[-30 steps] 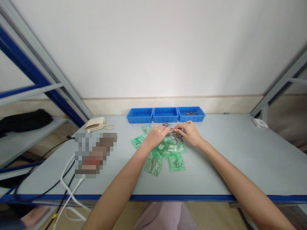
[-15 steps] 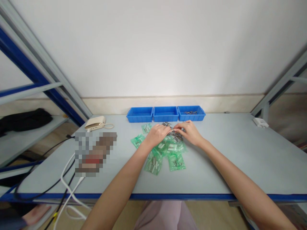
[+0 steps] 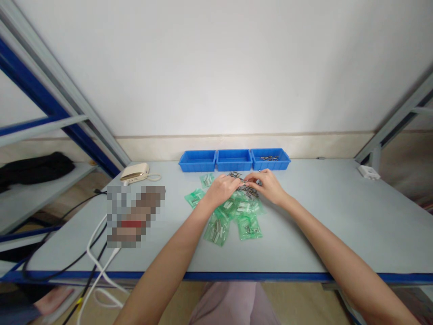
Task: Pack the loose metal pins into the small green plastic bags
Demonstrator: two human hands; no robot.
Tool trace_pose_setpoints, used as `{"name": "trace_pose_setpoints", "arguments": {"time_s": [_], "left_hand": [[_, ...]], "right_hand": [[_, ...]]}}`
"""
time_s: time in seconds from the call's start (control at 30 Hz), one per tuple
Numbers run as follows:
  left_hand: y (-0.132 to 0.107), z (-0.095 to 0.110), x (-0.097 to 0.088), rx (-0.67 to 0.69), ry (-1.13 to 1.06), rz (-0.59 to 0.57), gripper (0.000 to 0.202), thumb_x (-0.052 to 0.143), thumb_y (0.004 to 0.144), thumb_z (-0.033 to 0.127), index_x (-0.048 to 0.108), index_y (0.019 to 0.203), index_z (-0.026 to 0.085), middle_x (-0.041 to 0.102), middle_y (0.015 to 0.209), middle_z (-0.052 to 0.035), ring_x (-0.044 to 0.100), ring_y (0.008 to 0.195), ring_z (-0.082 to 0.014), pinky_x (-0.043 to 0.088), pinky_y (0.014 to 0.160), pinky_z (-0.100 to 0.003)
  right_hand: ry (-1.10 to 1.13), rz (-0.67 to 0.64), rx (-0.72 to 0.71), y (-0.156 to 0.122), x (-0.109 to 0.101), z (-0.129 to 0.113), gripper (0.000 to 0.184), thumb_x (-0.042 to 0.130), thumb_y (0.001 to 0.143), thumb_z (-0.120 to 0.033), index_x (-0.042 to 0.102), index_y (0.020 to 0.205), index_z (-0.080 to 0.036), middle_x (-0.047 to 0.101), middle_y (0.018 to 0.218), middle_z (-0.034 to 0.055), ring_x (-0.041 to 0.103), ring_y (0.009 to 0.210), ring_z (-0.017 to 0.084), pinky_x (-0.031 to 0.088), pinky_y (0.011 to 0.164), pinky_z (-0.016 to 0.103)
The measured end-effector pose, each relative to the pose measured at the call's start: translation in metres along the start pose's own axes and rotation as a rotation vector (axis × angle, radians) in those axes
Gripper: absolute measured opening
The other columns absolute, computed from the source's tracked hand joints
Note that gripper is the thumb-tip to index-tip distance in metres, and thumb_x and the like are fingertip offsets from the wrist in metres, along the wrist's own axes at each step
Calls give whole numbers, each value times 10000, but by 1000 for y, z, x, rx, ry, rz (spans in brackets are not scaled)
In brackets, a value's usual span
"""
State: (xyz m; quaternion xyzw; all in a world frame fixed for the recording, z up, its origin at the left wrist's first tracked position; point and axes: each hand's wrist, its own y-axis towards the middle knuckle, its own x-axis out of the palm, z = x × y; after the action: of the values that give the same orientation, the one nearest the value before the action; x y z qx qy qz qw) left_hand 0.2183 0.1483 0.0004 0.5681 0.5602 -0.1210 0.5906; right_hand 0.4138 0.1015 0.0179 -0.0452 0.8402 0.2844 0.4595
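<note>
My left hand [image 3: 221, 190] and my right hand [image 3: 265, 186] sit close together, fingertips down at a loose heap of small metal pins [image 3: 246, 189]. Whether either hand pinches any pins is hidden by the fingers. The heap lies on top of several clear green plastic bags [image 3: 216, 230] holding small metal parts. One green bag [image 3: 248, 228] lies below my right hand, and another [image 3: 195, 197] lies left of my left hand. Just beyond the hands stand several blue plastic bins, the right one [image 3: 270, 160] holding a few metal pins.
The pale grey workbench [image 3: 321, 225] has a blue front edge. A beige device [image 3: 134, 172] and a pixelated patch [image 3: 135, 216] are on its left, with white and black cables below. A white box [image 3: 368, 172] is far right. A black cloth [image 3: 34, 168] lies on a shelf.
My hands have stayed over the heap, with only slight finger shifts. The whole scene has moved a little higher in the view.
</note>
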Motion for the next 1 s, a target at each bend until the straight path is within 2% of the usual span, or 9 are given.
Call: {"name": "trace_pose_setpoints", "arguments": {"time_s": [0.23, 0.4, 0.47, 0.57, 0.63, 0.7, 0.77, 0.9, 1.0], "left_hand": [[-2, -2, 1, -49, -2, 9, 406, 293, 975, 380, 553, 757, 157, 624, 669, -27, 597, 678, -163, 362, 672, -291], [-3, -8, 3, -195, 10, -10, 434, 291, 973, 394, 572, 742, 156, 645, 681, -40, 600, 685, -176, 345, 662, -301], [-3, -11, 6, -253, 7, -23, 435, 301, 972, 387, 577, 727, 157, 644, 667, -41, 602, 681, -174, 338, 650, -297], [-4, -14, 9, -297, 13, -26, 435, 314, 971, 378, 587, 715, 156, 640, 656, -50, 603, 679, -172, 333, 637, -292], [-4, -16, 9, -307, 23, -26, 443, 315, 970, 380, 592, 705, 157, 639, 650, -56, 603, 671, -174, 332, 630, -293], [-4, -15, 9, -310, 24, -32, 445, 319, 969, 378, 595, 698, 156, 643, 651, -58, 603, 665, -174, 334, 630, -293], [-3, -14, 7, -305, 14, -42, 436, 325, 968, 370, 600, 705, 156, 650, 663, -57, 608, 670, -174, 339, 637, -291], [-1, -10, 3, -287, -1, -60, 429, 317, 971, 362, 616, 748, 152, 667, 697, -67, 618, 699, -185, 351, 647, -298], [-2, -9, 1, -292, -7, -69, 434, 304, 974, 364, 620, 768, 149, 670, 704, -66, 618, 697, -185, 358, 649, -302]], "right_hand": [[-38, 32, -3, -1, 1, 1, 276, 459, 912, -375, 673, 847, -214, 713, 811, 20, 610, 719, 155, 317, 774, 300], [-165, 212, 209, 15, -17, 35, 320, 451, 901, -414, 698, 842, -219, 719, 818, 31, 619, 735, 179, 351, 709, 292], [-237, 303, 327, 24, -27, 58, 332, 433, 905, -405, 704, 897, -214, 715, 900, 54, 617, 803, 204, 364, 705, 301], [-405, 325, 432, 31, -38, 81, 329, 434, 899, -391, 703, 948, -207, 654, 1114, 99, 564, 974, 265, 354, 777, 364], [-471, 368, 440, 29, -39, 83, 320, 439, 896, -379, 683, 1010, -207, 578, 1237, 118, 514, 1055, 289, 331, 809, 398], [-454, 403, 417, 22, -33, 73, 315, 427, 901, -367, 668, 1030, -211, 579, 1217, 121, 514, 1044, 273, 319, 807, 390], [-386, 326, 384, 12, -25, 54, 297, 425, 904, -363, 676, 955, -213, 638, 1080, 96, 548, 963, 237, 313, 777, 359], [-356, -44, 257, -1, -8, 12, 245, 514, 859, -401, 673, 815, -219, 678, 911, 47, 570, 885, 218, 287, 750, 329], [-358, -157, 235, -2, -3, -7, 234, 538, 849, -402, 663, 798, -211, 685, 873, 35, 577, 840, 198, 275, 743, 318]]}}
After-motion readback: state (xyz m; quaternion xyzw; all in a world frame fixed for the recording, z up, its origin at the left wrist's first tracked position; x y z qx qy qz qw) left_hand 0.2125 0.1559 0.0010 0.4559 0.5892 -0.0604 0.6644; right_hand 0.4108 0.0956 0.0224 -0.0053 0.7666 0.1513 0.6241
